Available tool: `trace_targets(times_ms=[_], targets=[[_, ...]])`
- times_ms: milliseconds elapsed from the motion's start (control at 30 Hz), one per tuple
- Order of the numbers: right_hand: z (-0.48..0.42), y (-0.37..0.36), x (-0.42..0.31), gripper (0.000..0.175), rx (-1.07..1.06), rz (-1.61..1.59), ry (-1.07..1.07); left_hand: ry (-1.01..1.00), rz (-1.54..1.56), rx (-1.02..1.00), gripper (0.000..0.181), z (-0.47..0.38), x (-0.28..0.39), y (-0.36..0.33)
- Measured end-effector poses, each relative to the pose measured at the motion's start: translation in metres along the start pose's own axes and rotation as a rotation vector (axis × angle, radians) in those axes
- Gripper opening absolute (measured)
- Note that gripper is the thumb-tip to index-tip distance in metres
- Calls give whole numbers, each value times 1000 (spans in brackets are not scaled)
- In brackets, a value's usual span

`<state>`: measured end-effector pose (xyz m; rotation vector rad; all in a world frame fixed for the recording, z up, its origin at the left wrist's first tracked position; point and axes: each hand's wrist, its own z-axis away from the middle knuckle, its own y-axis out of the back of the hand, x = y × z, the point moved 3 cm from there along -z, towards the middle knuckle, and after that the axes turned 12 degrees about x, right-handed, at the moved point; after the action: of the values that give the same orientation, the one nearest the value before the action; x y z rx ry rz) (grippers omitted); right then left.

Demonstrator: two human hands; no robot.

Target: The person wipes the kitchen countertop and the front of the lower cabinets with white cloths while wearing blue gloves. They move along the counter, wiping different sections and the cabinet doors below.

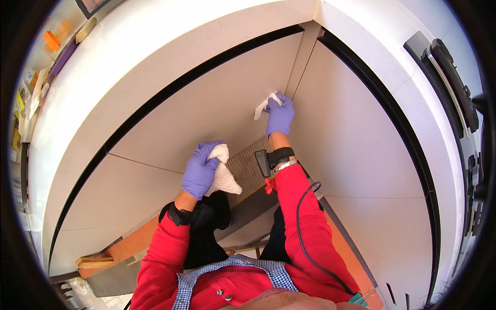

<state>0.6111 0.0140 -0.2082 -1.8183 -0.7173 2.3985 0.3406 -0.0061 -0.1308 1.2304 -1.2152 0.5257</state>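
My left hand [199, 170], in a purple-blue glove, grips a folded white terry cloth [225, 180] whose corner hangs down over the floor. Farther forward, my right hand [280, 116], gloved alike, pinches a thin white cloth or wipe [260, 111]. That wipe lies against, or very close to, the light beige cabinet front [217, 100], just left of the inner corner. A narrow corner strip [301, 58] separates this front from the right-hand cabinet front [360, 135]. Fingertips of the right hand are partly hidden behind the wipe and glove.
A white countertop [162, 46] overhangs both fronts above a black recessed channel [193, 77]. Black cooktop grates [455, 85] stand on the right counter, and assorted packages [23, 104] at far left. Below lies a patterned mat [252, 162]. A black cable [300, 232] runs along my right sleeve.
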Motion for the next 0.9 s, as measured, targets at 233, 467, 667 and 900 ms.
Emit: trace_targets(times_ms=[233,467,667,900], targets=[[4,-1,11,32,-19,-41,42,1,-9,10,47,0,-1,-2],[1,2,20,27,113,19,-133,-62,-35,19,45,3,0,-3],[3,0,11,27,53,-12,32,-20,-8,29,44,6,-3,-4],[1,-2,9,29,-9,17,128,-15,-21,19,43,6,-7,-5]])
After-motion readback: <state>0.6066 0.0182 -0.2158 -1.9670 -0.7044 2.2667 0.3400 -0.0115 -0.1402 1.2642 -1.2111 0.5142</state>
